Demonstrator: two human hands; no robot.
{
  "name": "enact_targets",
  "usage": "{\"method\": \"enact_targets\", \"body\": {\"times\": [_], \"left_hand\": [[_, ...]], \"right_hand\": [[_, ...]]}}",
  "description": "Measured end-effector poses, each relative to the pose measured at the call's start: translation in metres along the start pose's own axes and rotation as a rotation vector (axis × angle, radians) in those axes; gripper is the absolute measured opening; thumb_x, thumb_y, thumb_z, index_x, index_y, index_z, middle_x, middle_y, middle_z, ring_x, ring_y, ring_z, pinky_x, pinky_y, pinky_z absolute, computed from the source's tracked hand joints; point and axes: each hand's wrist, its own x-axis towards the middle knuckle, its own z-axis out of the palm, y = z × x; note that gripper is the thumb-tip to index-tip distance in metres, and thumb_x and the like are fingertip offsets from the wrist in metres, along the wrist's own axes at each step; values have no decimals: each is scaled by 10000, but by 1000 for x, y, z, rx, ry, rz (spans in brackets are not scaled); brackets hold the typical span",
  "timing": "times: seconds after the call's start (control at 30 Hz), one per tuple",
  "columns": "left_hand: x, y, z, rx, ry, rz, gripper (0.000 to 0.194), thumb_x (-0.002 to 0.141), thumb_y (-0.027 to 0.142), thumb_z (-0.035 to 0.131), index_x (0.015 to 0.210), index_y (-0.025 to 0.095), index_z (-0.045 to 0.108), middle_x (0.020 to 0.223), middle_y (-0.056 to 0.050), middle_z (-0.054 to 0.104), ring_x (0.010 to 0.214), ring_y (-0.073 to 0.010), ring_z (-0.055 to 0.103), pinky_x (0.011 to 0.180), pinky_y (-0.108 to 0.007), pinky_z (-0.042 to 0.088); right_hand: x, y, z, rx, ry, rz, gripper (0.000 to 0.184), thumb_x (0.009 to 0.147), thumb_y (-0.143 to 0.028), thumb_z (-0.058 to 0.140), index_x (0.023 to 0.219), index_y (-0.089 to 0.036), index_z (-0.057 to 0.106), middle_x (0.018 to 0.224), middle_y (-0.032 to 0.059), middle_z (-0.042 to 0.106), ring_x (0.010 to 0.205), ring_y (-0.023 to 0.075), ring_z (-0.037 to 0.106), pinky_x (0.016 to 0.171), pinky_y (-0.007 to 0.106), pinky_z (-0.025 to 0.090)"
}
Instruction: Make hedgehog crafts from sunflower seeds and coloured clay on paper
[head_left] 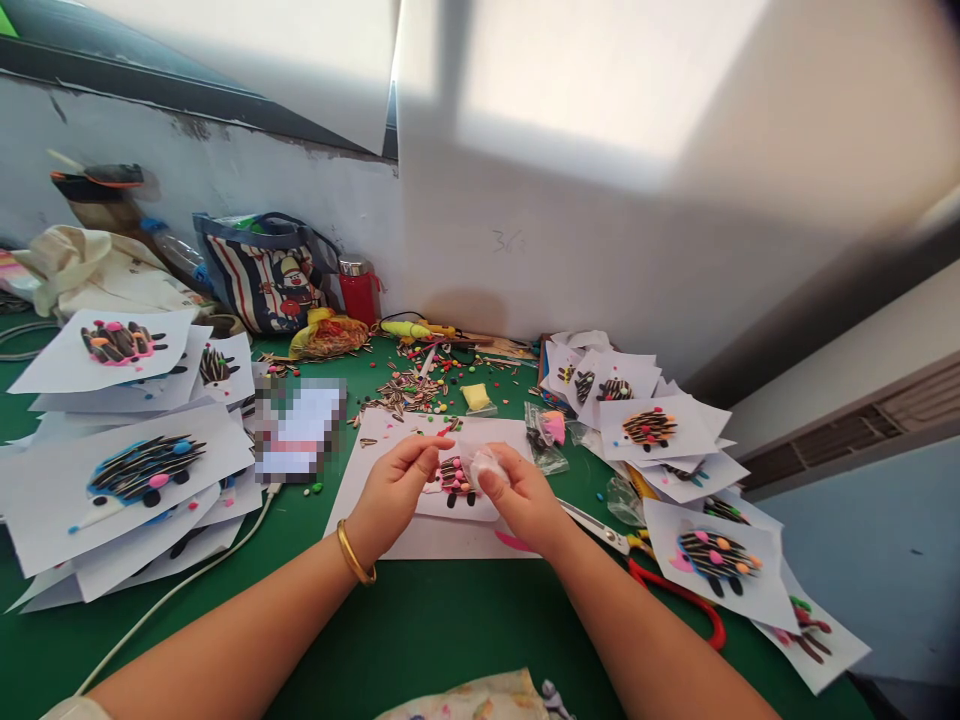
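My right hand is closed on a crumpled, whitish see-through plastic bag; what it contains is not clear. Across from it, my left hand, with a gold bangle at the wrist, has thumb and index finger pressed together close to the bag. Whether a small thing sits in that pinch I cannot make out. Below and between both hands lies a hedgehog picture of dark striped seeds, pink dots and black feet on white paper. A larger white sheet is under it.
Hedgehog cards pile up at left and right. Red-handled scissors lie by the right forearm. Behind are scattered seeds, a yellow clay block, a pink clay packet and a red bottle. A blurred phone lies left.
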Motion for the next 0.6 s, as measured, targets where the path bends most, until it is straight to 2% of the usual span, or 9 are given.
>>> {"method": "enact_targets", "body": {"times": [0.1,0.17,0.23,0.37,0.6], "left_hand": [[0,2,0,-76,-31,-78,320,867,446,635,1012,177,727,841,-30,617,737,-140,542,687,-271,456],[0,3,1,-161,-81,-121,314,820,428,698,1005,175,719,902,-40,646,768,-150,567,708,-279,470],[-1,3,2,-224,-126,-144,269,804,403,720,937,169,705,859,-29,648,757,-153,579,709,-283,477],[-2,5,5,-223,-108,-115,211,820,366,709,801,162,663,766,-3,610,727,-140,573,698,-271,473],[-5,7,5,-135,-68,-32,212,816,367,710,788,161,670,790,-10,601,719,-140,582,682,-275,483]], "right_hand": [[1,-2,-2,-70,-32,-36,347,951,-509,497,1020,-212,663,1013,61,666,991,218,608,888,349,468],[1,-3,-1,-21,-74,2,342,950,-499,507,1072,-216,657,1005,56,673,944,206,622,839,332,484],[1,-3,1,34,-95,38,335,940,-475,536,1137,-223,631,1033,51,675,895,187,634,802,318,497],[-1,-1,5,38,-36,46,364,857,-428,657,1157,-226,620,1117,57,657,932,192,627,836,338,502],[0,-2,7,45,42,-3,285,838,-393,684,1069,-228,663,1092,68,656,960,209,626,850,365,515]]}}
